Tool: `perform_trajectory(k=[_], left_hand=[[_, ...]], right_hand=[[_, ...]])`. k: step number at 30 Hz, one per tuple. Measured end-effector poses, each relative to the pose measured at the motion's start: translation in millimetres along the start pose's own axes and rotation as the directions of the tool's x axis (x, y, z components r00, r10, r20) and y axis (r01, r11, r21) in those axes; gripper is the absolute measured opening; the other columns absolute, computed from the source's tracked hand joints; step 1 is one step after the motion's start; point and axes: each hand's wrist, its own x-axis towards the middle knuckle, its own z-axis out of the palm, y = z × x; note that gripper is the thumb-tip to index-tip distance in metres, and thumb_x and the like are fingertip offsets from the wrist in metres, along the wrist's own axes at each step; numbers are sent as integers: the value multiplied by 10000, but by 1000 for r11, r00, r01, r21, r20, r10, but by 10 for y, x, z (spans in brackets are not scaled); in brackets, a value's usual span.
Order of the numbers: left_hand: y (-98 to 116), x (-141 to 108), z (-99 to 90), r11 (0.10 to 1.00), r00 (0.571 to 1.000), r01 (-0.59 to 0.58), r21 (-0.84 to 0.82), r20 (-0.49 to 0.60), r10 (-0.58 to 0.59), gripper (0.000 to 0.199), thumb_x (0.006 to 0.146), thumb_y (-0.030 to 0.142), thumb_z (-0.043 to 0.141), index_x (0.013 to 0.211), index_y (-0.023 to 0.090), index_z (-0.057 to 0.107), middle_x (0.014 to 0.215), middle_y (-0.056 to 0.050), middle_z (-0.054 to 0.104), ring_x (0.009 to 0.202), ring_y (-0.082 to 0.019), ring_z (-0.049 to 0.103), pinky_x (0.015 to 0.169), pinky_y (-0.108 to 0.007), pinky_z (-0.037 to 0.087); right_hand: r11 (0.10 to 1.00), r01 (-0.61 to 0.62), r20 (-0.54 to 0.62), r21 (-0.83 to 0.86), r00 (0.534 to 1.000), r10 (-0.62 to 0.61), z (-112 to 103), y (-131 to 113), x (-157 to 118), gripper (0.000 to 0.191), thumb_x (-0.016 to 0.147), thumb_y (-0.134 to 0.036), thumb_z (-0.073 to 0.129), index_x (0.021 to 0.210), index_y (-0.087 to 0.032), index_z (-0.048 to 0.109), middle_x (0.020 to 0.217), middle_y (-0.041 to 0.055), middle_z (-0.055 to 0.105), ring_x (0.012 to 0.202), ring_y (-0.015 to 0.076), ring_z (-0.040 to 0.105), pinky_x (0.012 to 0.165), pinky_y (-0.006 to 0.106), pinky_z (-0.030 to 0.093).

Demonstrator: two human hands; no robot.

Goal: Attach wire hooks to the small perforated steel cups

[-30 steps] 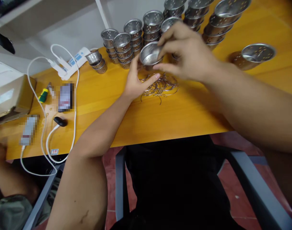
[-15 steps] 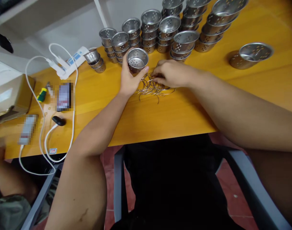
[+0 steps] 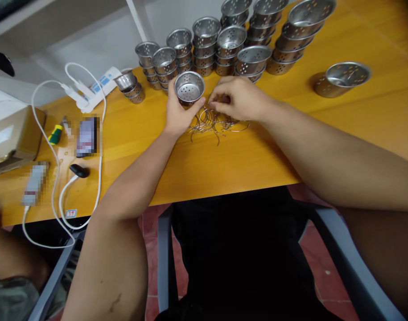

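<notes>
My left hand [image 3: 179, 111] is wrapped round a small perforated metal cup [image 3: 189, 87], whose open top faces up toward the camera. Just to its right, my right hand [image 3: 232, 98] has its fingers pinched together above a tangled pile of thin wire pieces [image 3: 207, 122]. Whatever lies between those fingertips is too small to make out. Behind both hands rise several stacks of perforated metal cups [image 3: 205, 42]. One separate cup [image 3: 344, 80] sits on the table at the right.
On the wooden table [image 3: 190, 169] at the left are a power strip [image 3: 100, 89], white cables, a phone [image 3: 86, 136], a screwdriver [image 3: 55, 134] and a cardboard box [image 3: 16, 138]. Another person's arm [image 3: 10, 249] shows at the far left.
My right hand has lifted slightly from the wire pile, its fingertips now nearer the cup. My left hand keeps its hold on the cup. The whole view has shifted a little.
</notes>
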Motion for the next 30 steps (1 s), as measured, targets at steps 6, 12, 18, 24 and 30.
perform_trajectory(k=[6,12,18,24,30], left_hand=[[117,39,-38,1000,1000,-6,9,6,6,1016,818,924,705,1555,391,253,1555,-101,507,1457,-316,568,1254,-464,471],[81,55,-37,1000,1000,-3,29,-15,3,1031,823,930,698,1569,369,261,1449,-93,589,1407,-316,624,1243,-474,493],[92,29,-11,999,999,-30,37,-14,30,1012,912,933,545,1657,399,115,1533,-108,556,1449,-304,617,1277,-481,487],[94,23,-2,997,997,-62,52,-53,65,939,900,927,576,1630,451,227,1583,-78,480,1522,-308,525,1308,-503,459],[174,28,-86,992,997,-47,116,-54,53,879,770,891,798,1396,352,495,1377,-80,581,1388,-341,600,1245,-551,496]], right_hand=[[997,-23,7,78,1000,23,-27,-11,-32,359,967,-618,663,1053,-283,759,982,75,733,862,285,615,880,481,533],[996,-17,-65,83,998,22,-17,64,-20,450,971,-692,649,1055,-264,758,1070,83,745,871,260,608,867,445,514],[986,-59,-177,157,980,87,-25,128,-10,507,1012,-740,631,1081,-246,719,1008,84,733,812,215,563,808,397,484],[956,-111,-237,271,955,179,63,171,31,641,935,-834,657,1062,-208,707,1032,126,740,833,222,602,785,404,496],[942,-123,-211,311,958,194,136,212,61,818,895,-929,611,1246,-195,699,1151,129,760,846,215,633,817,422,543]])
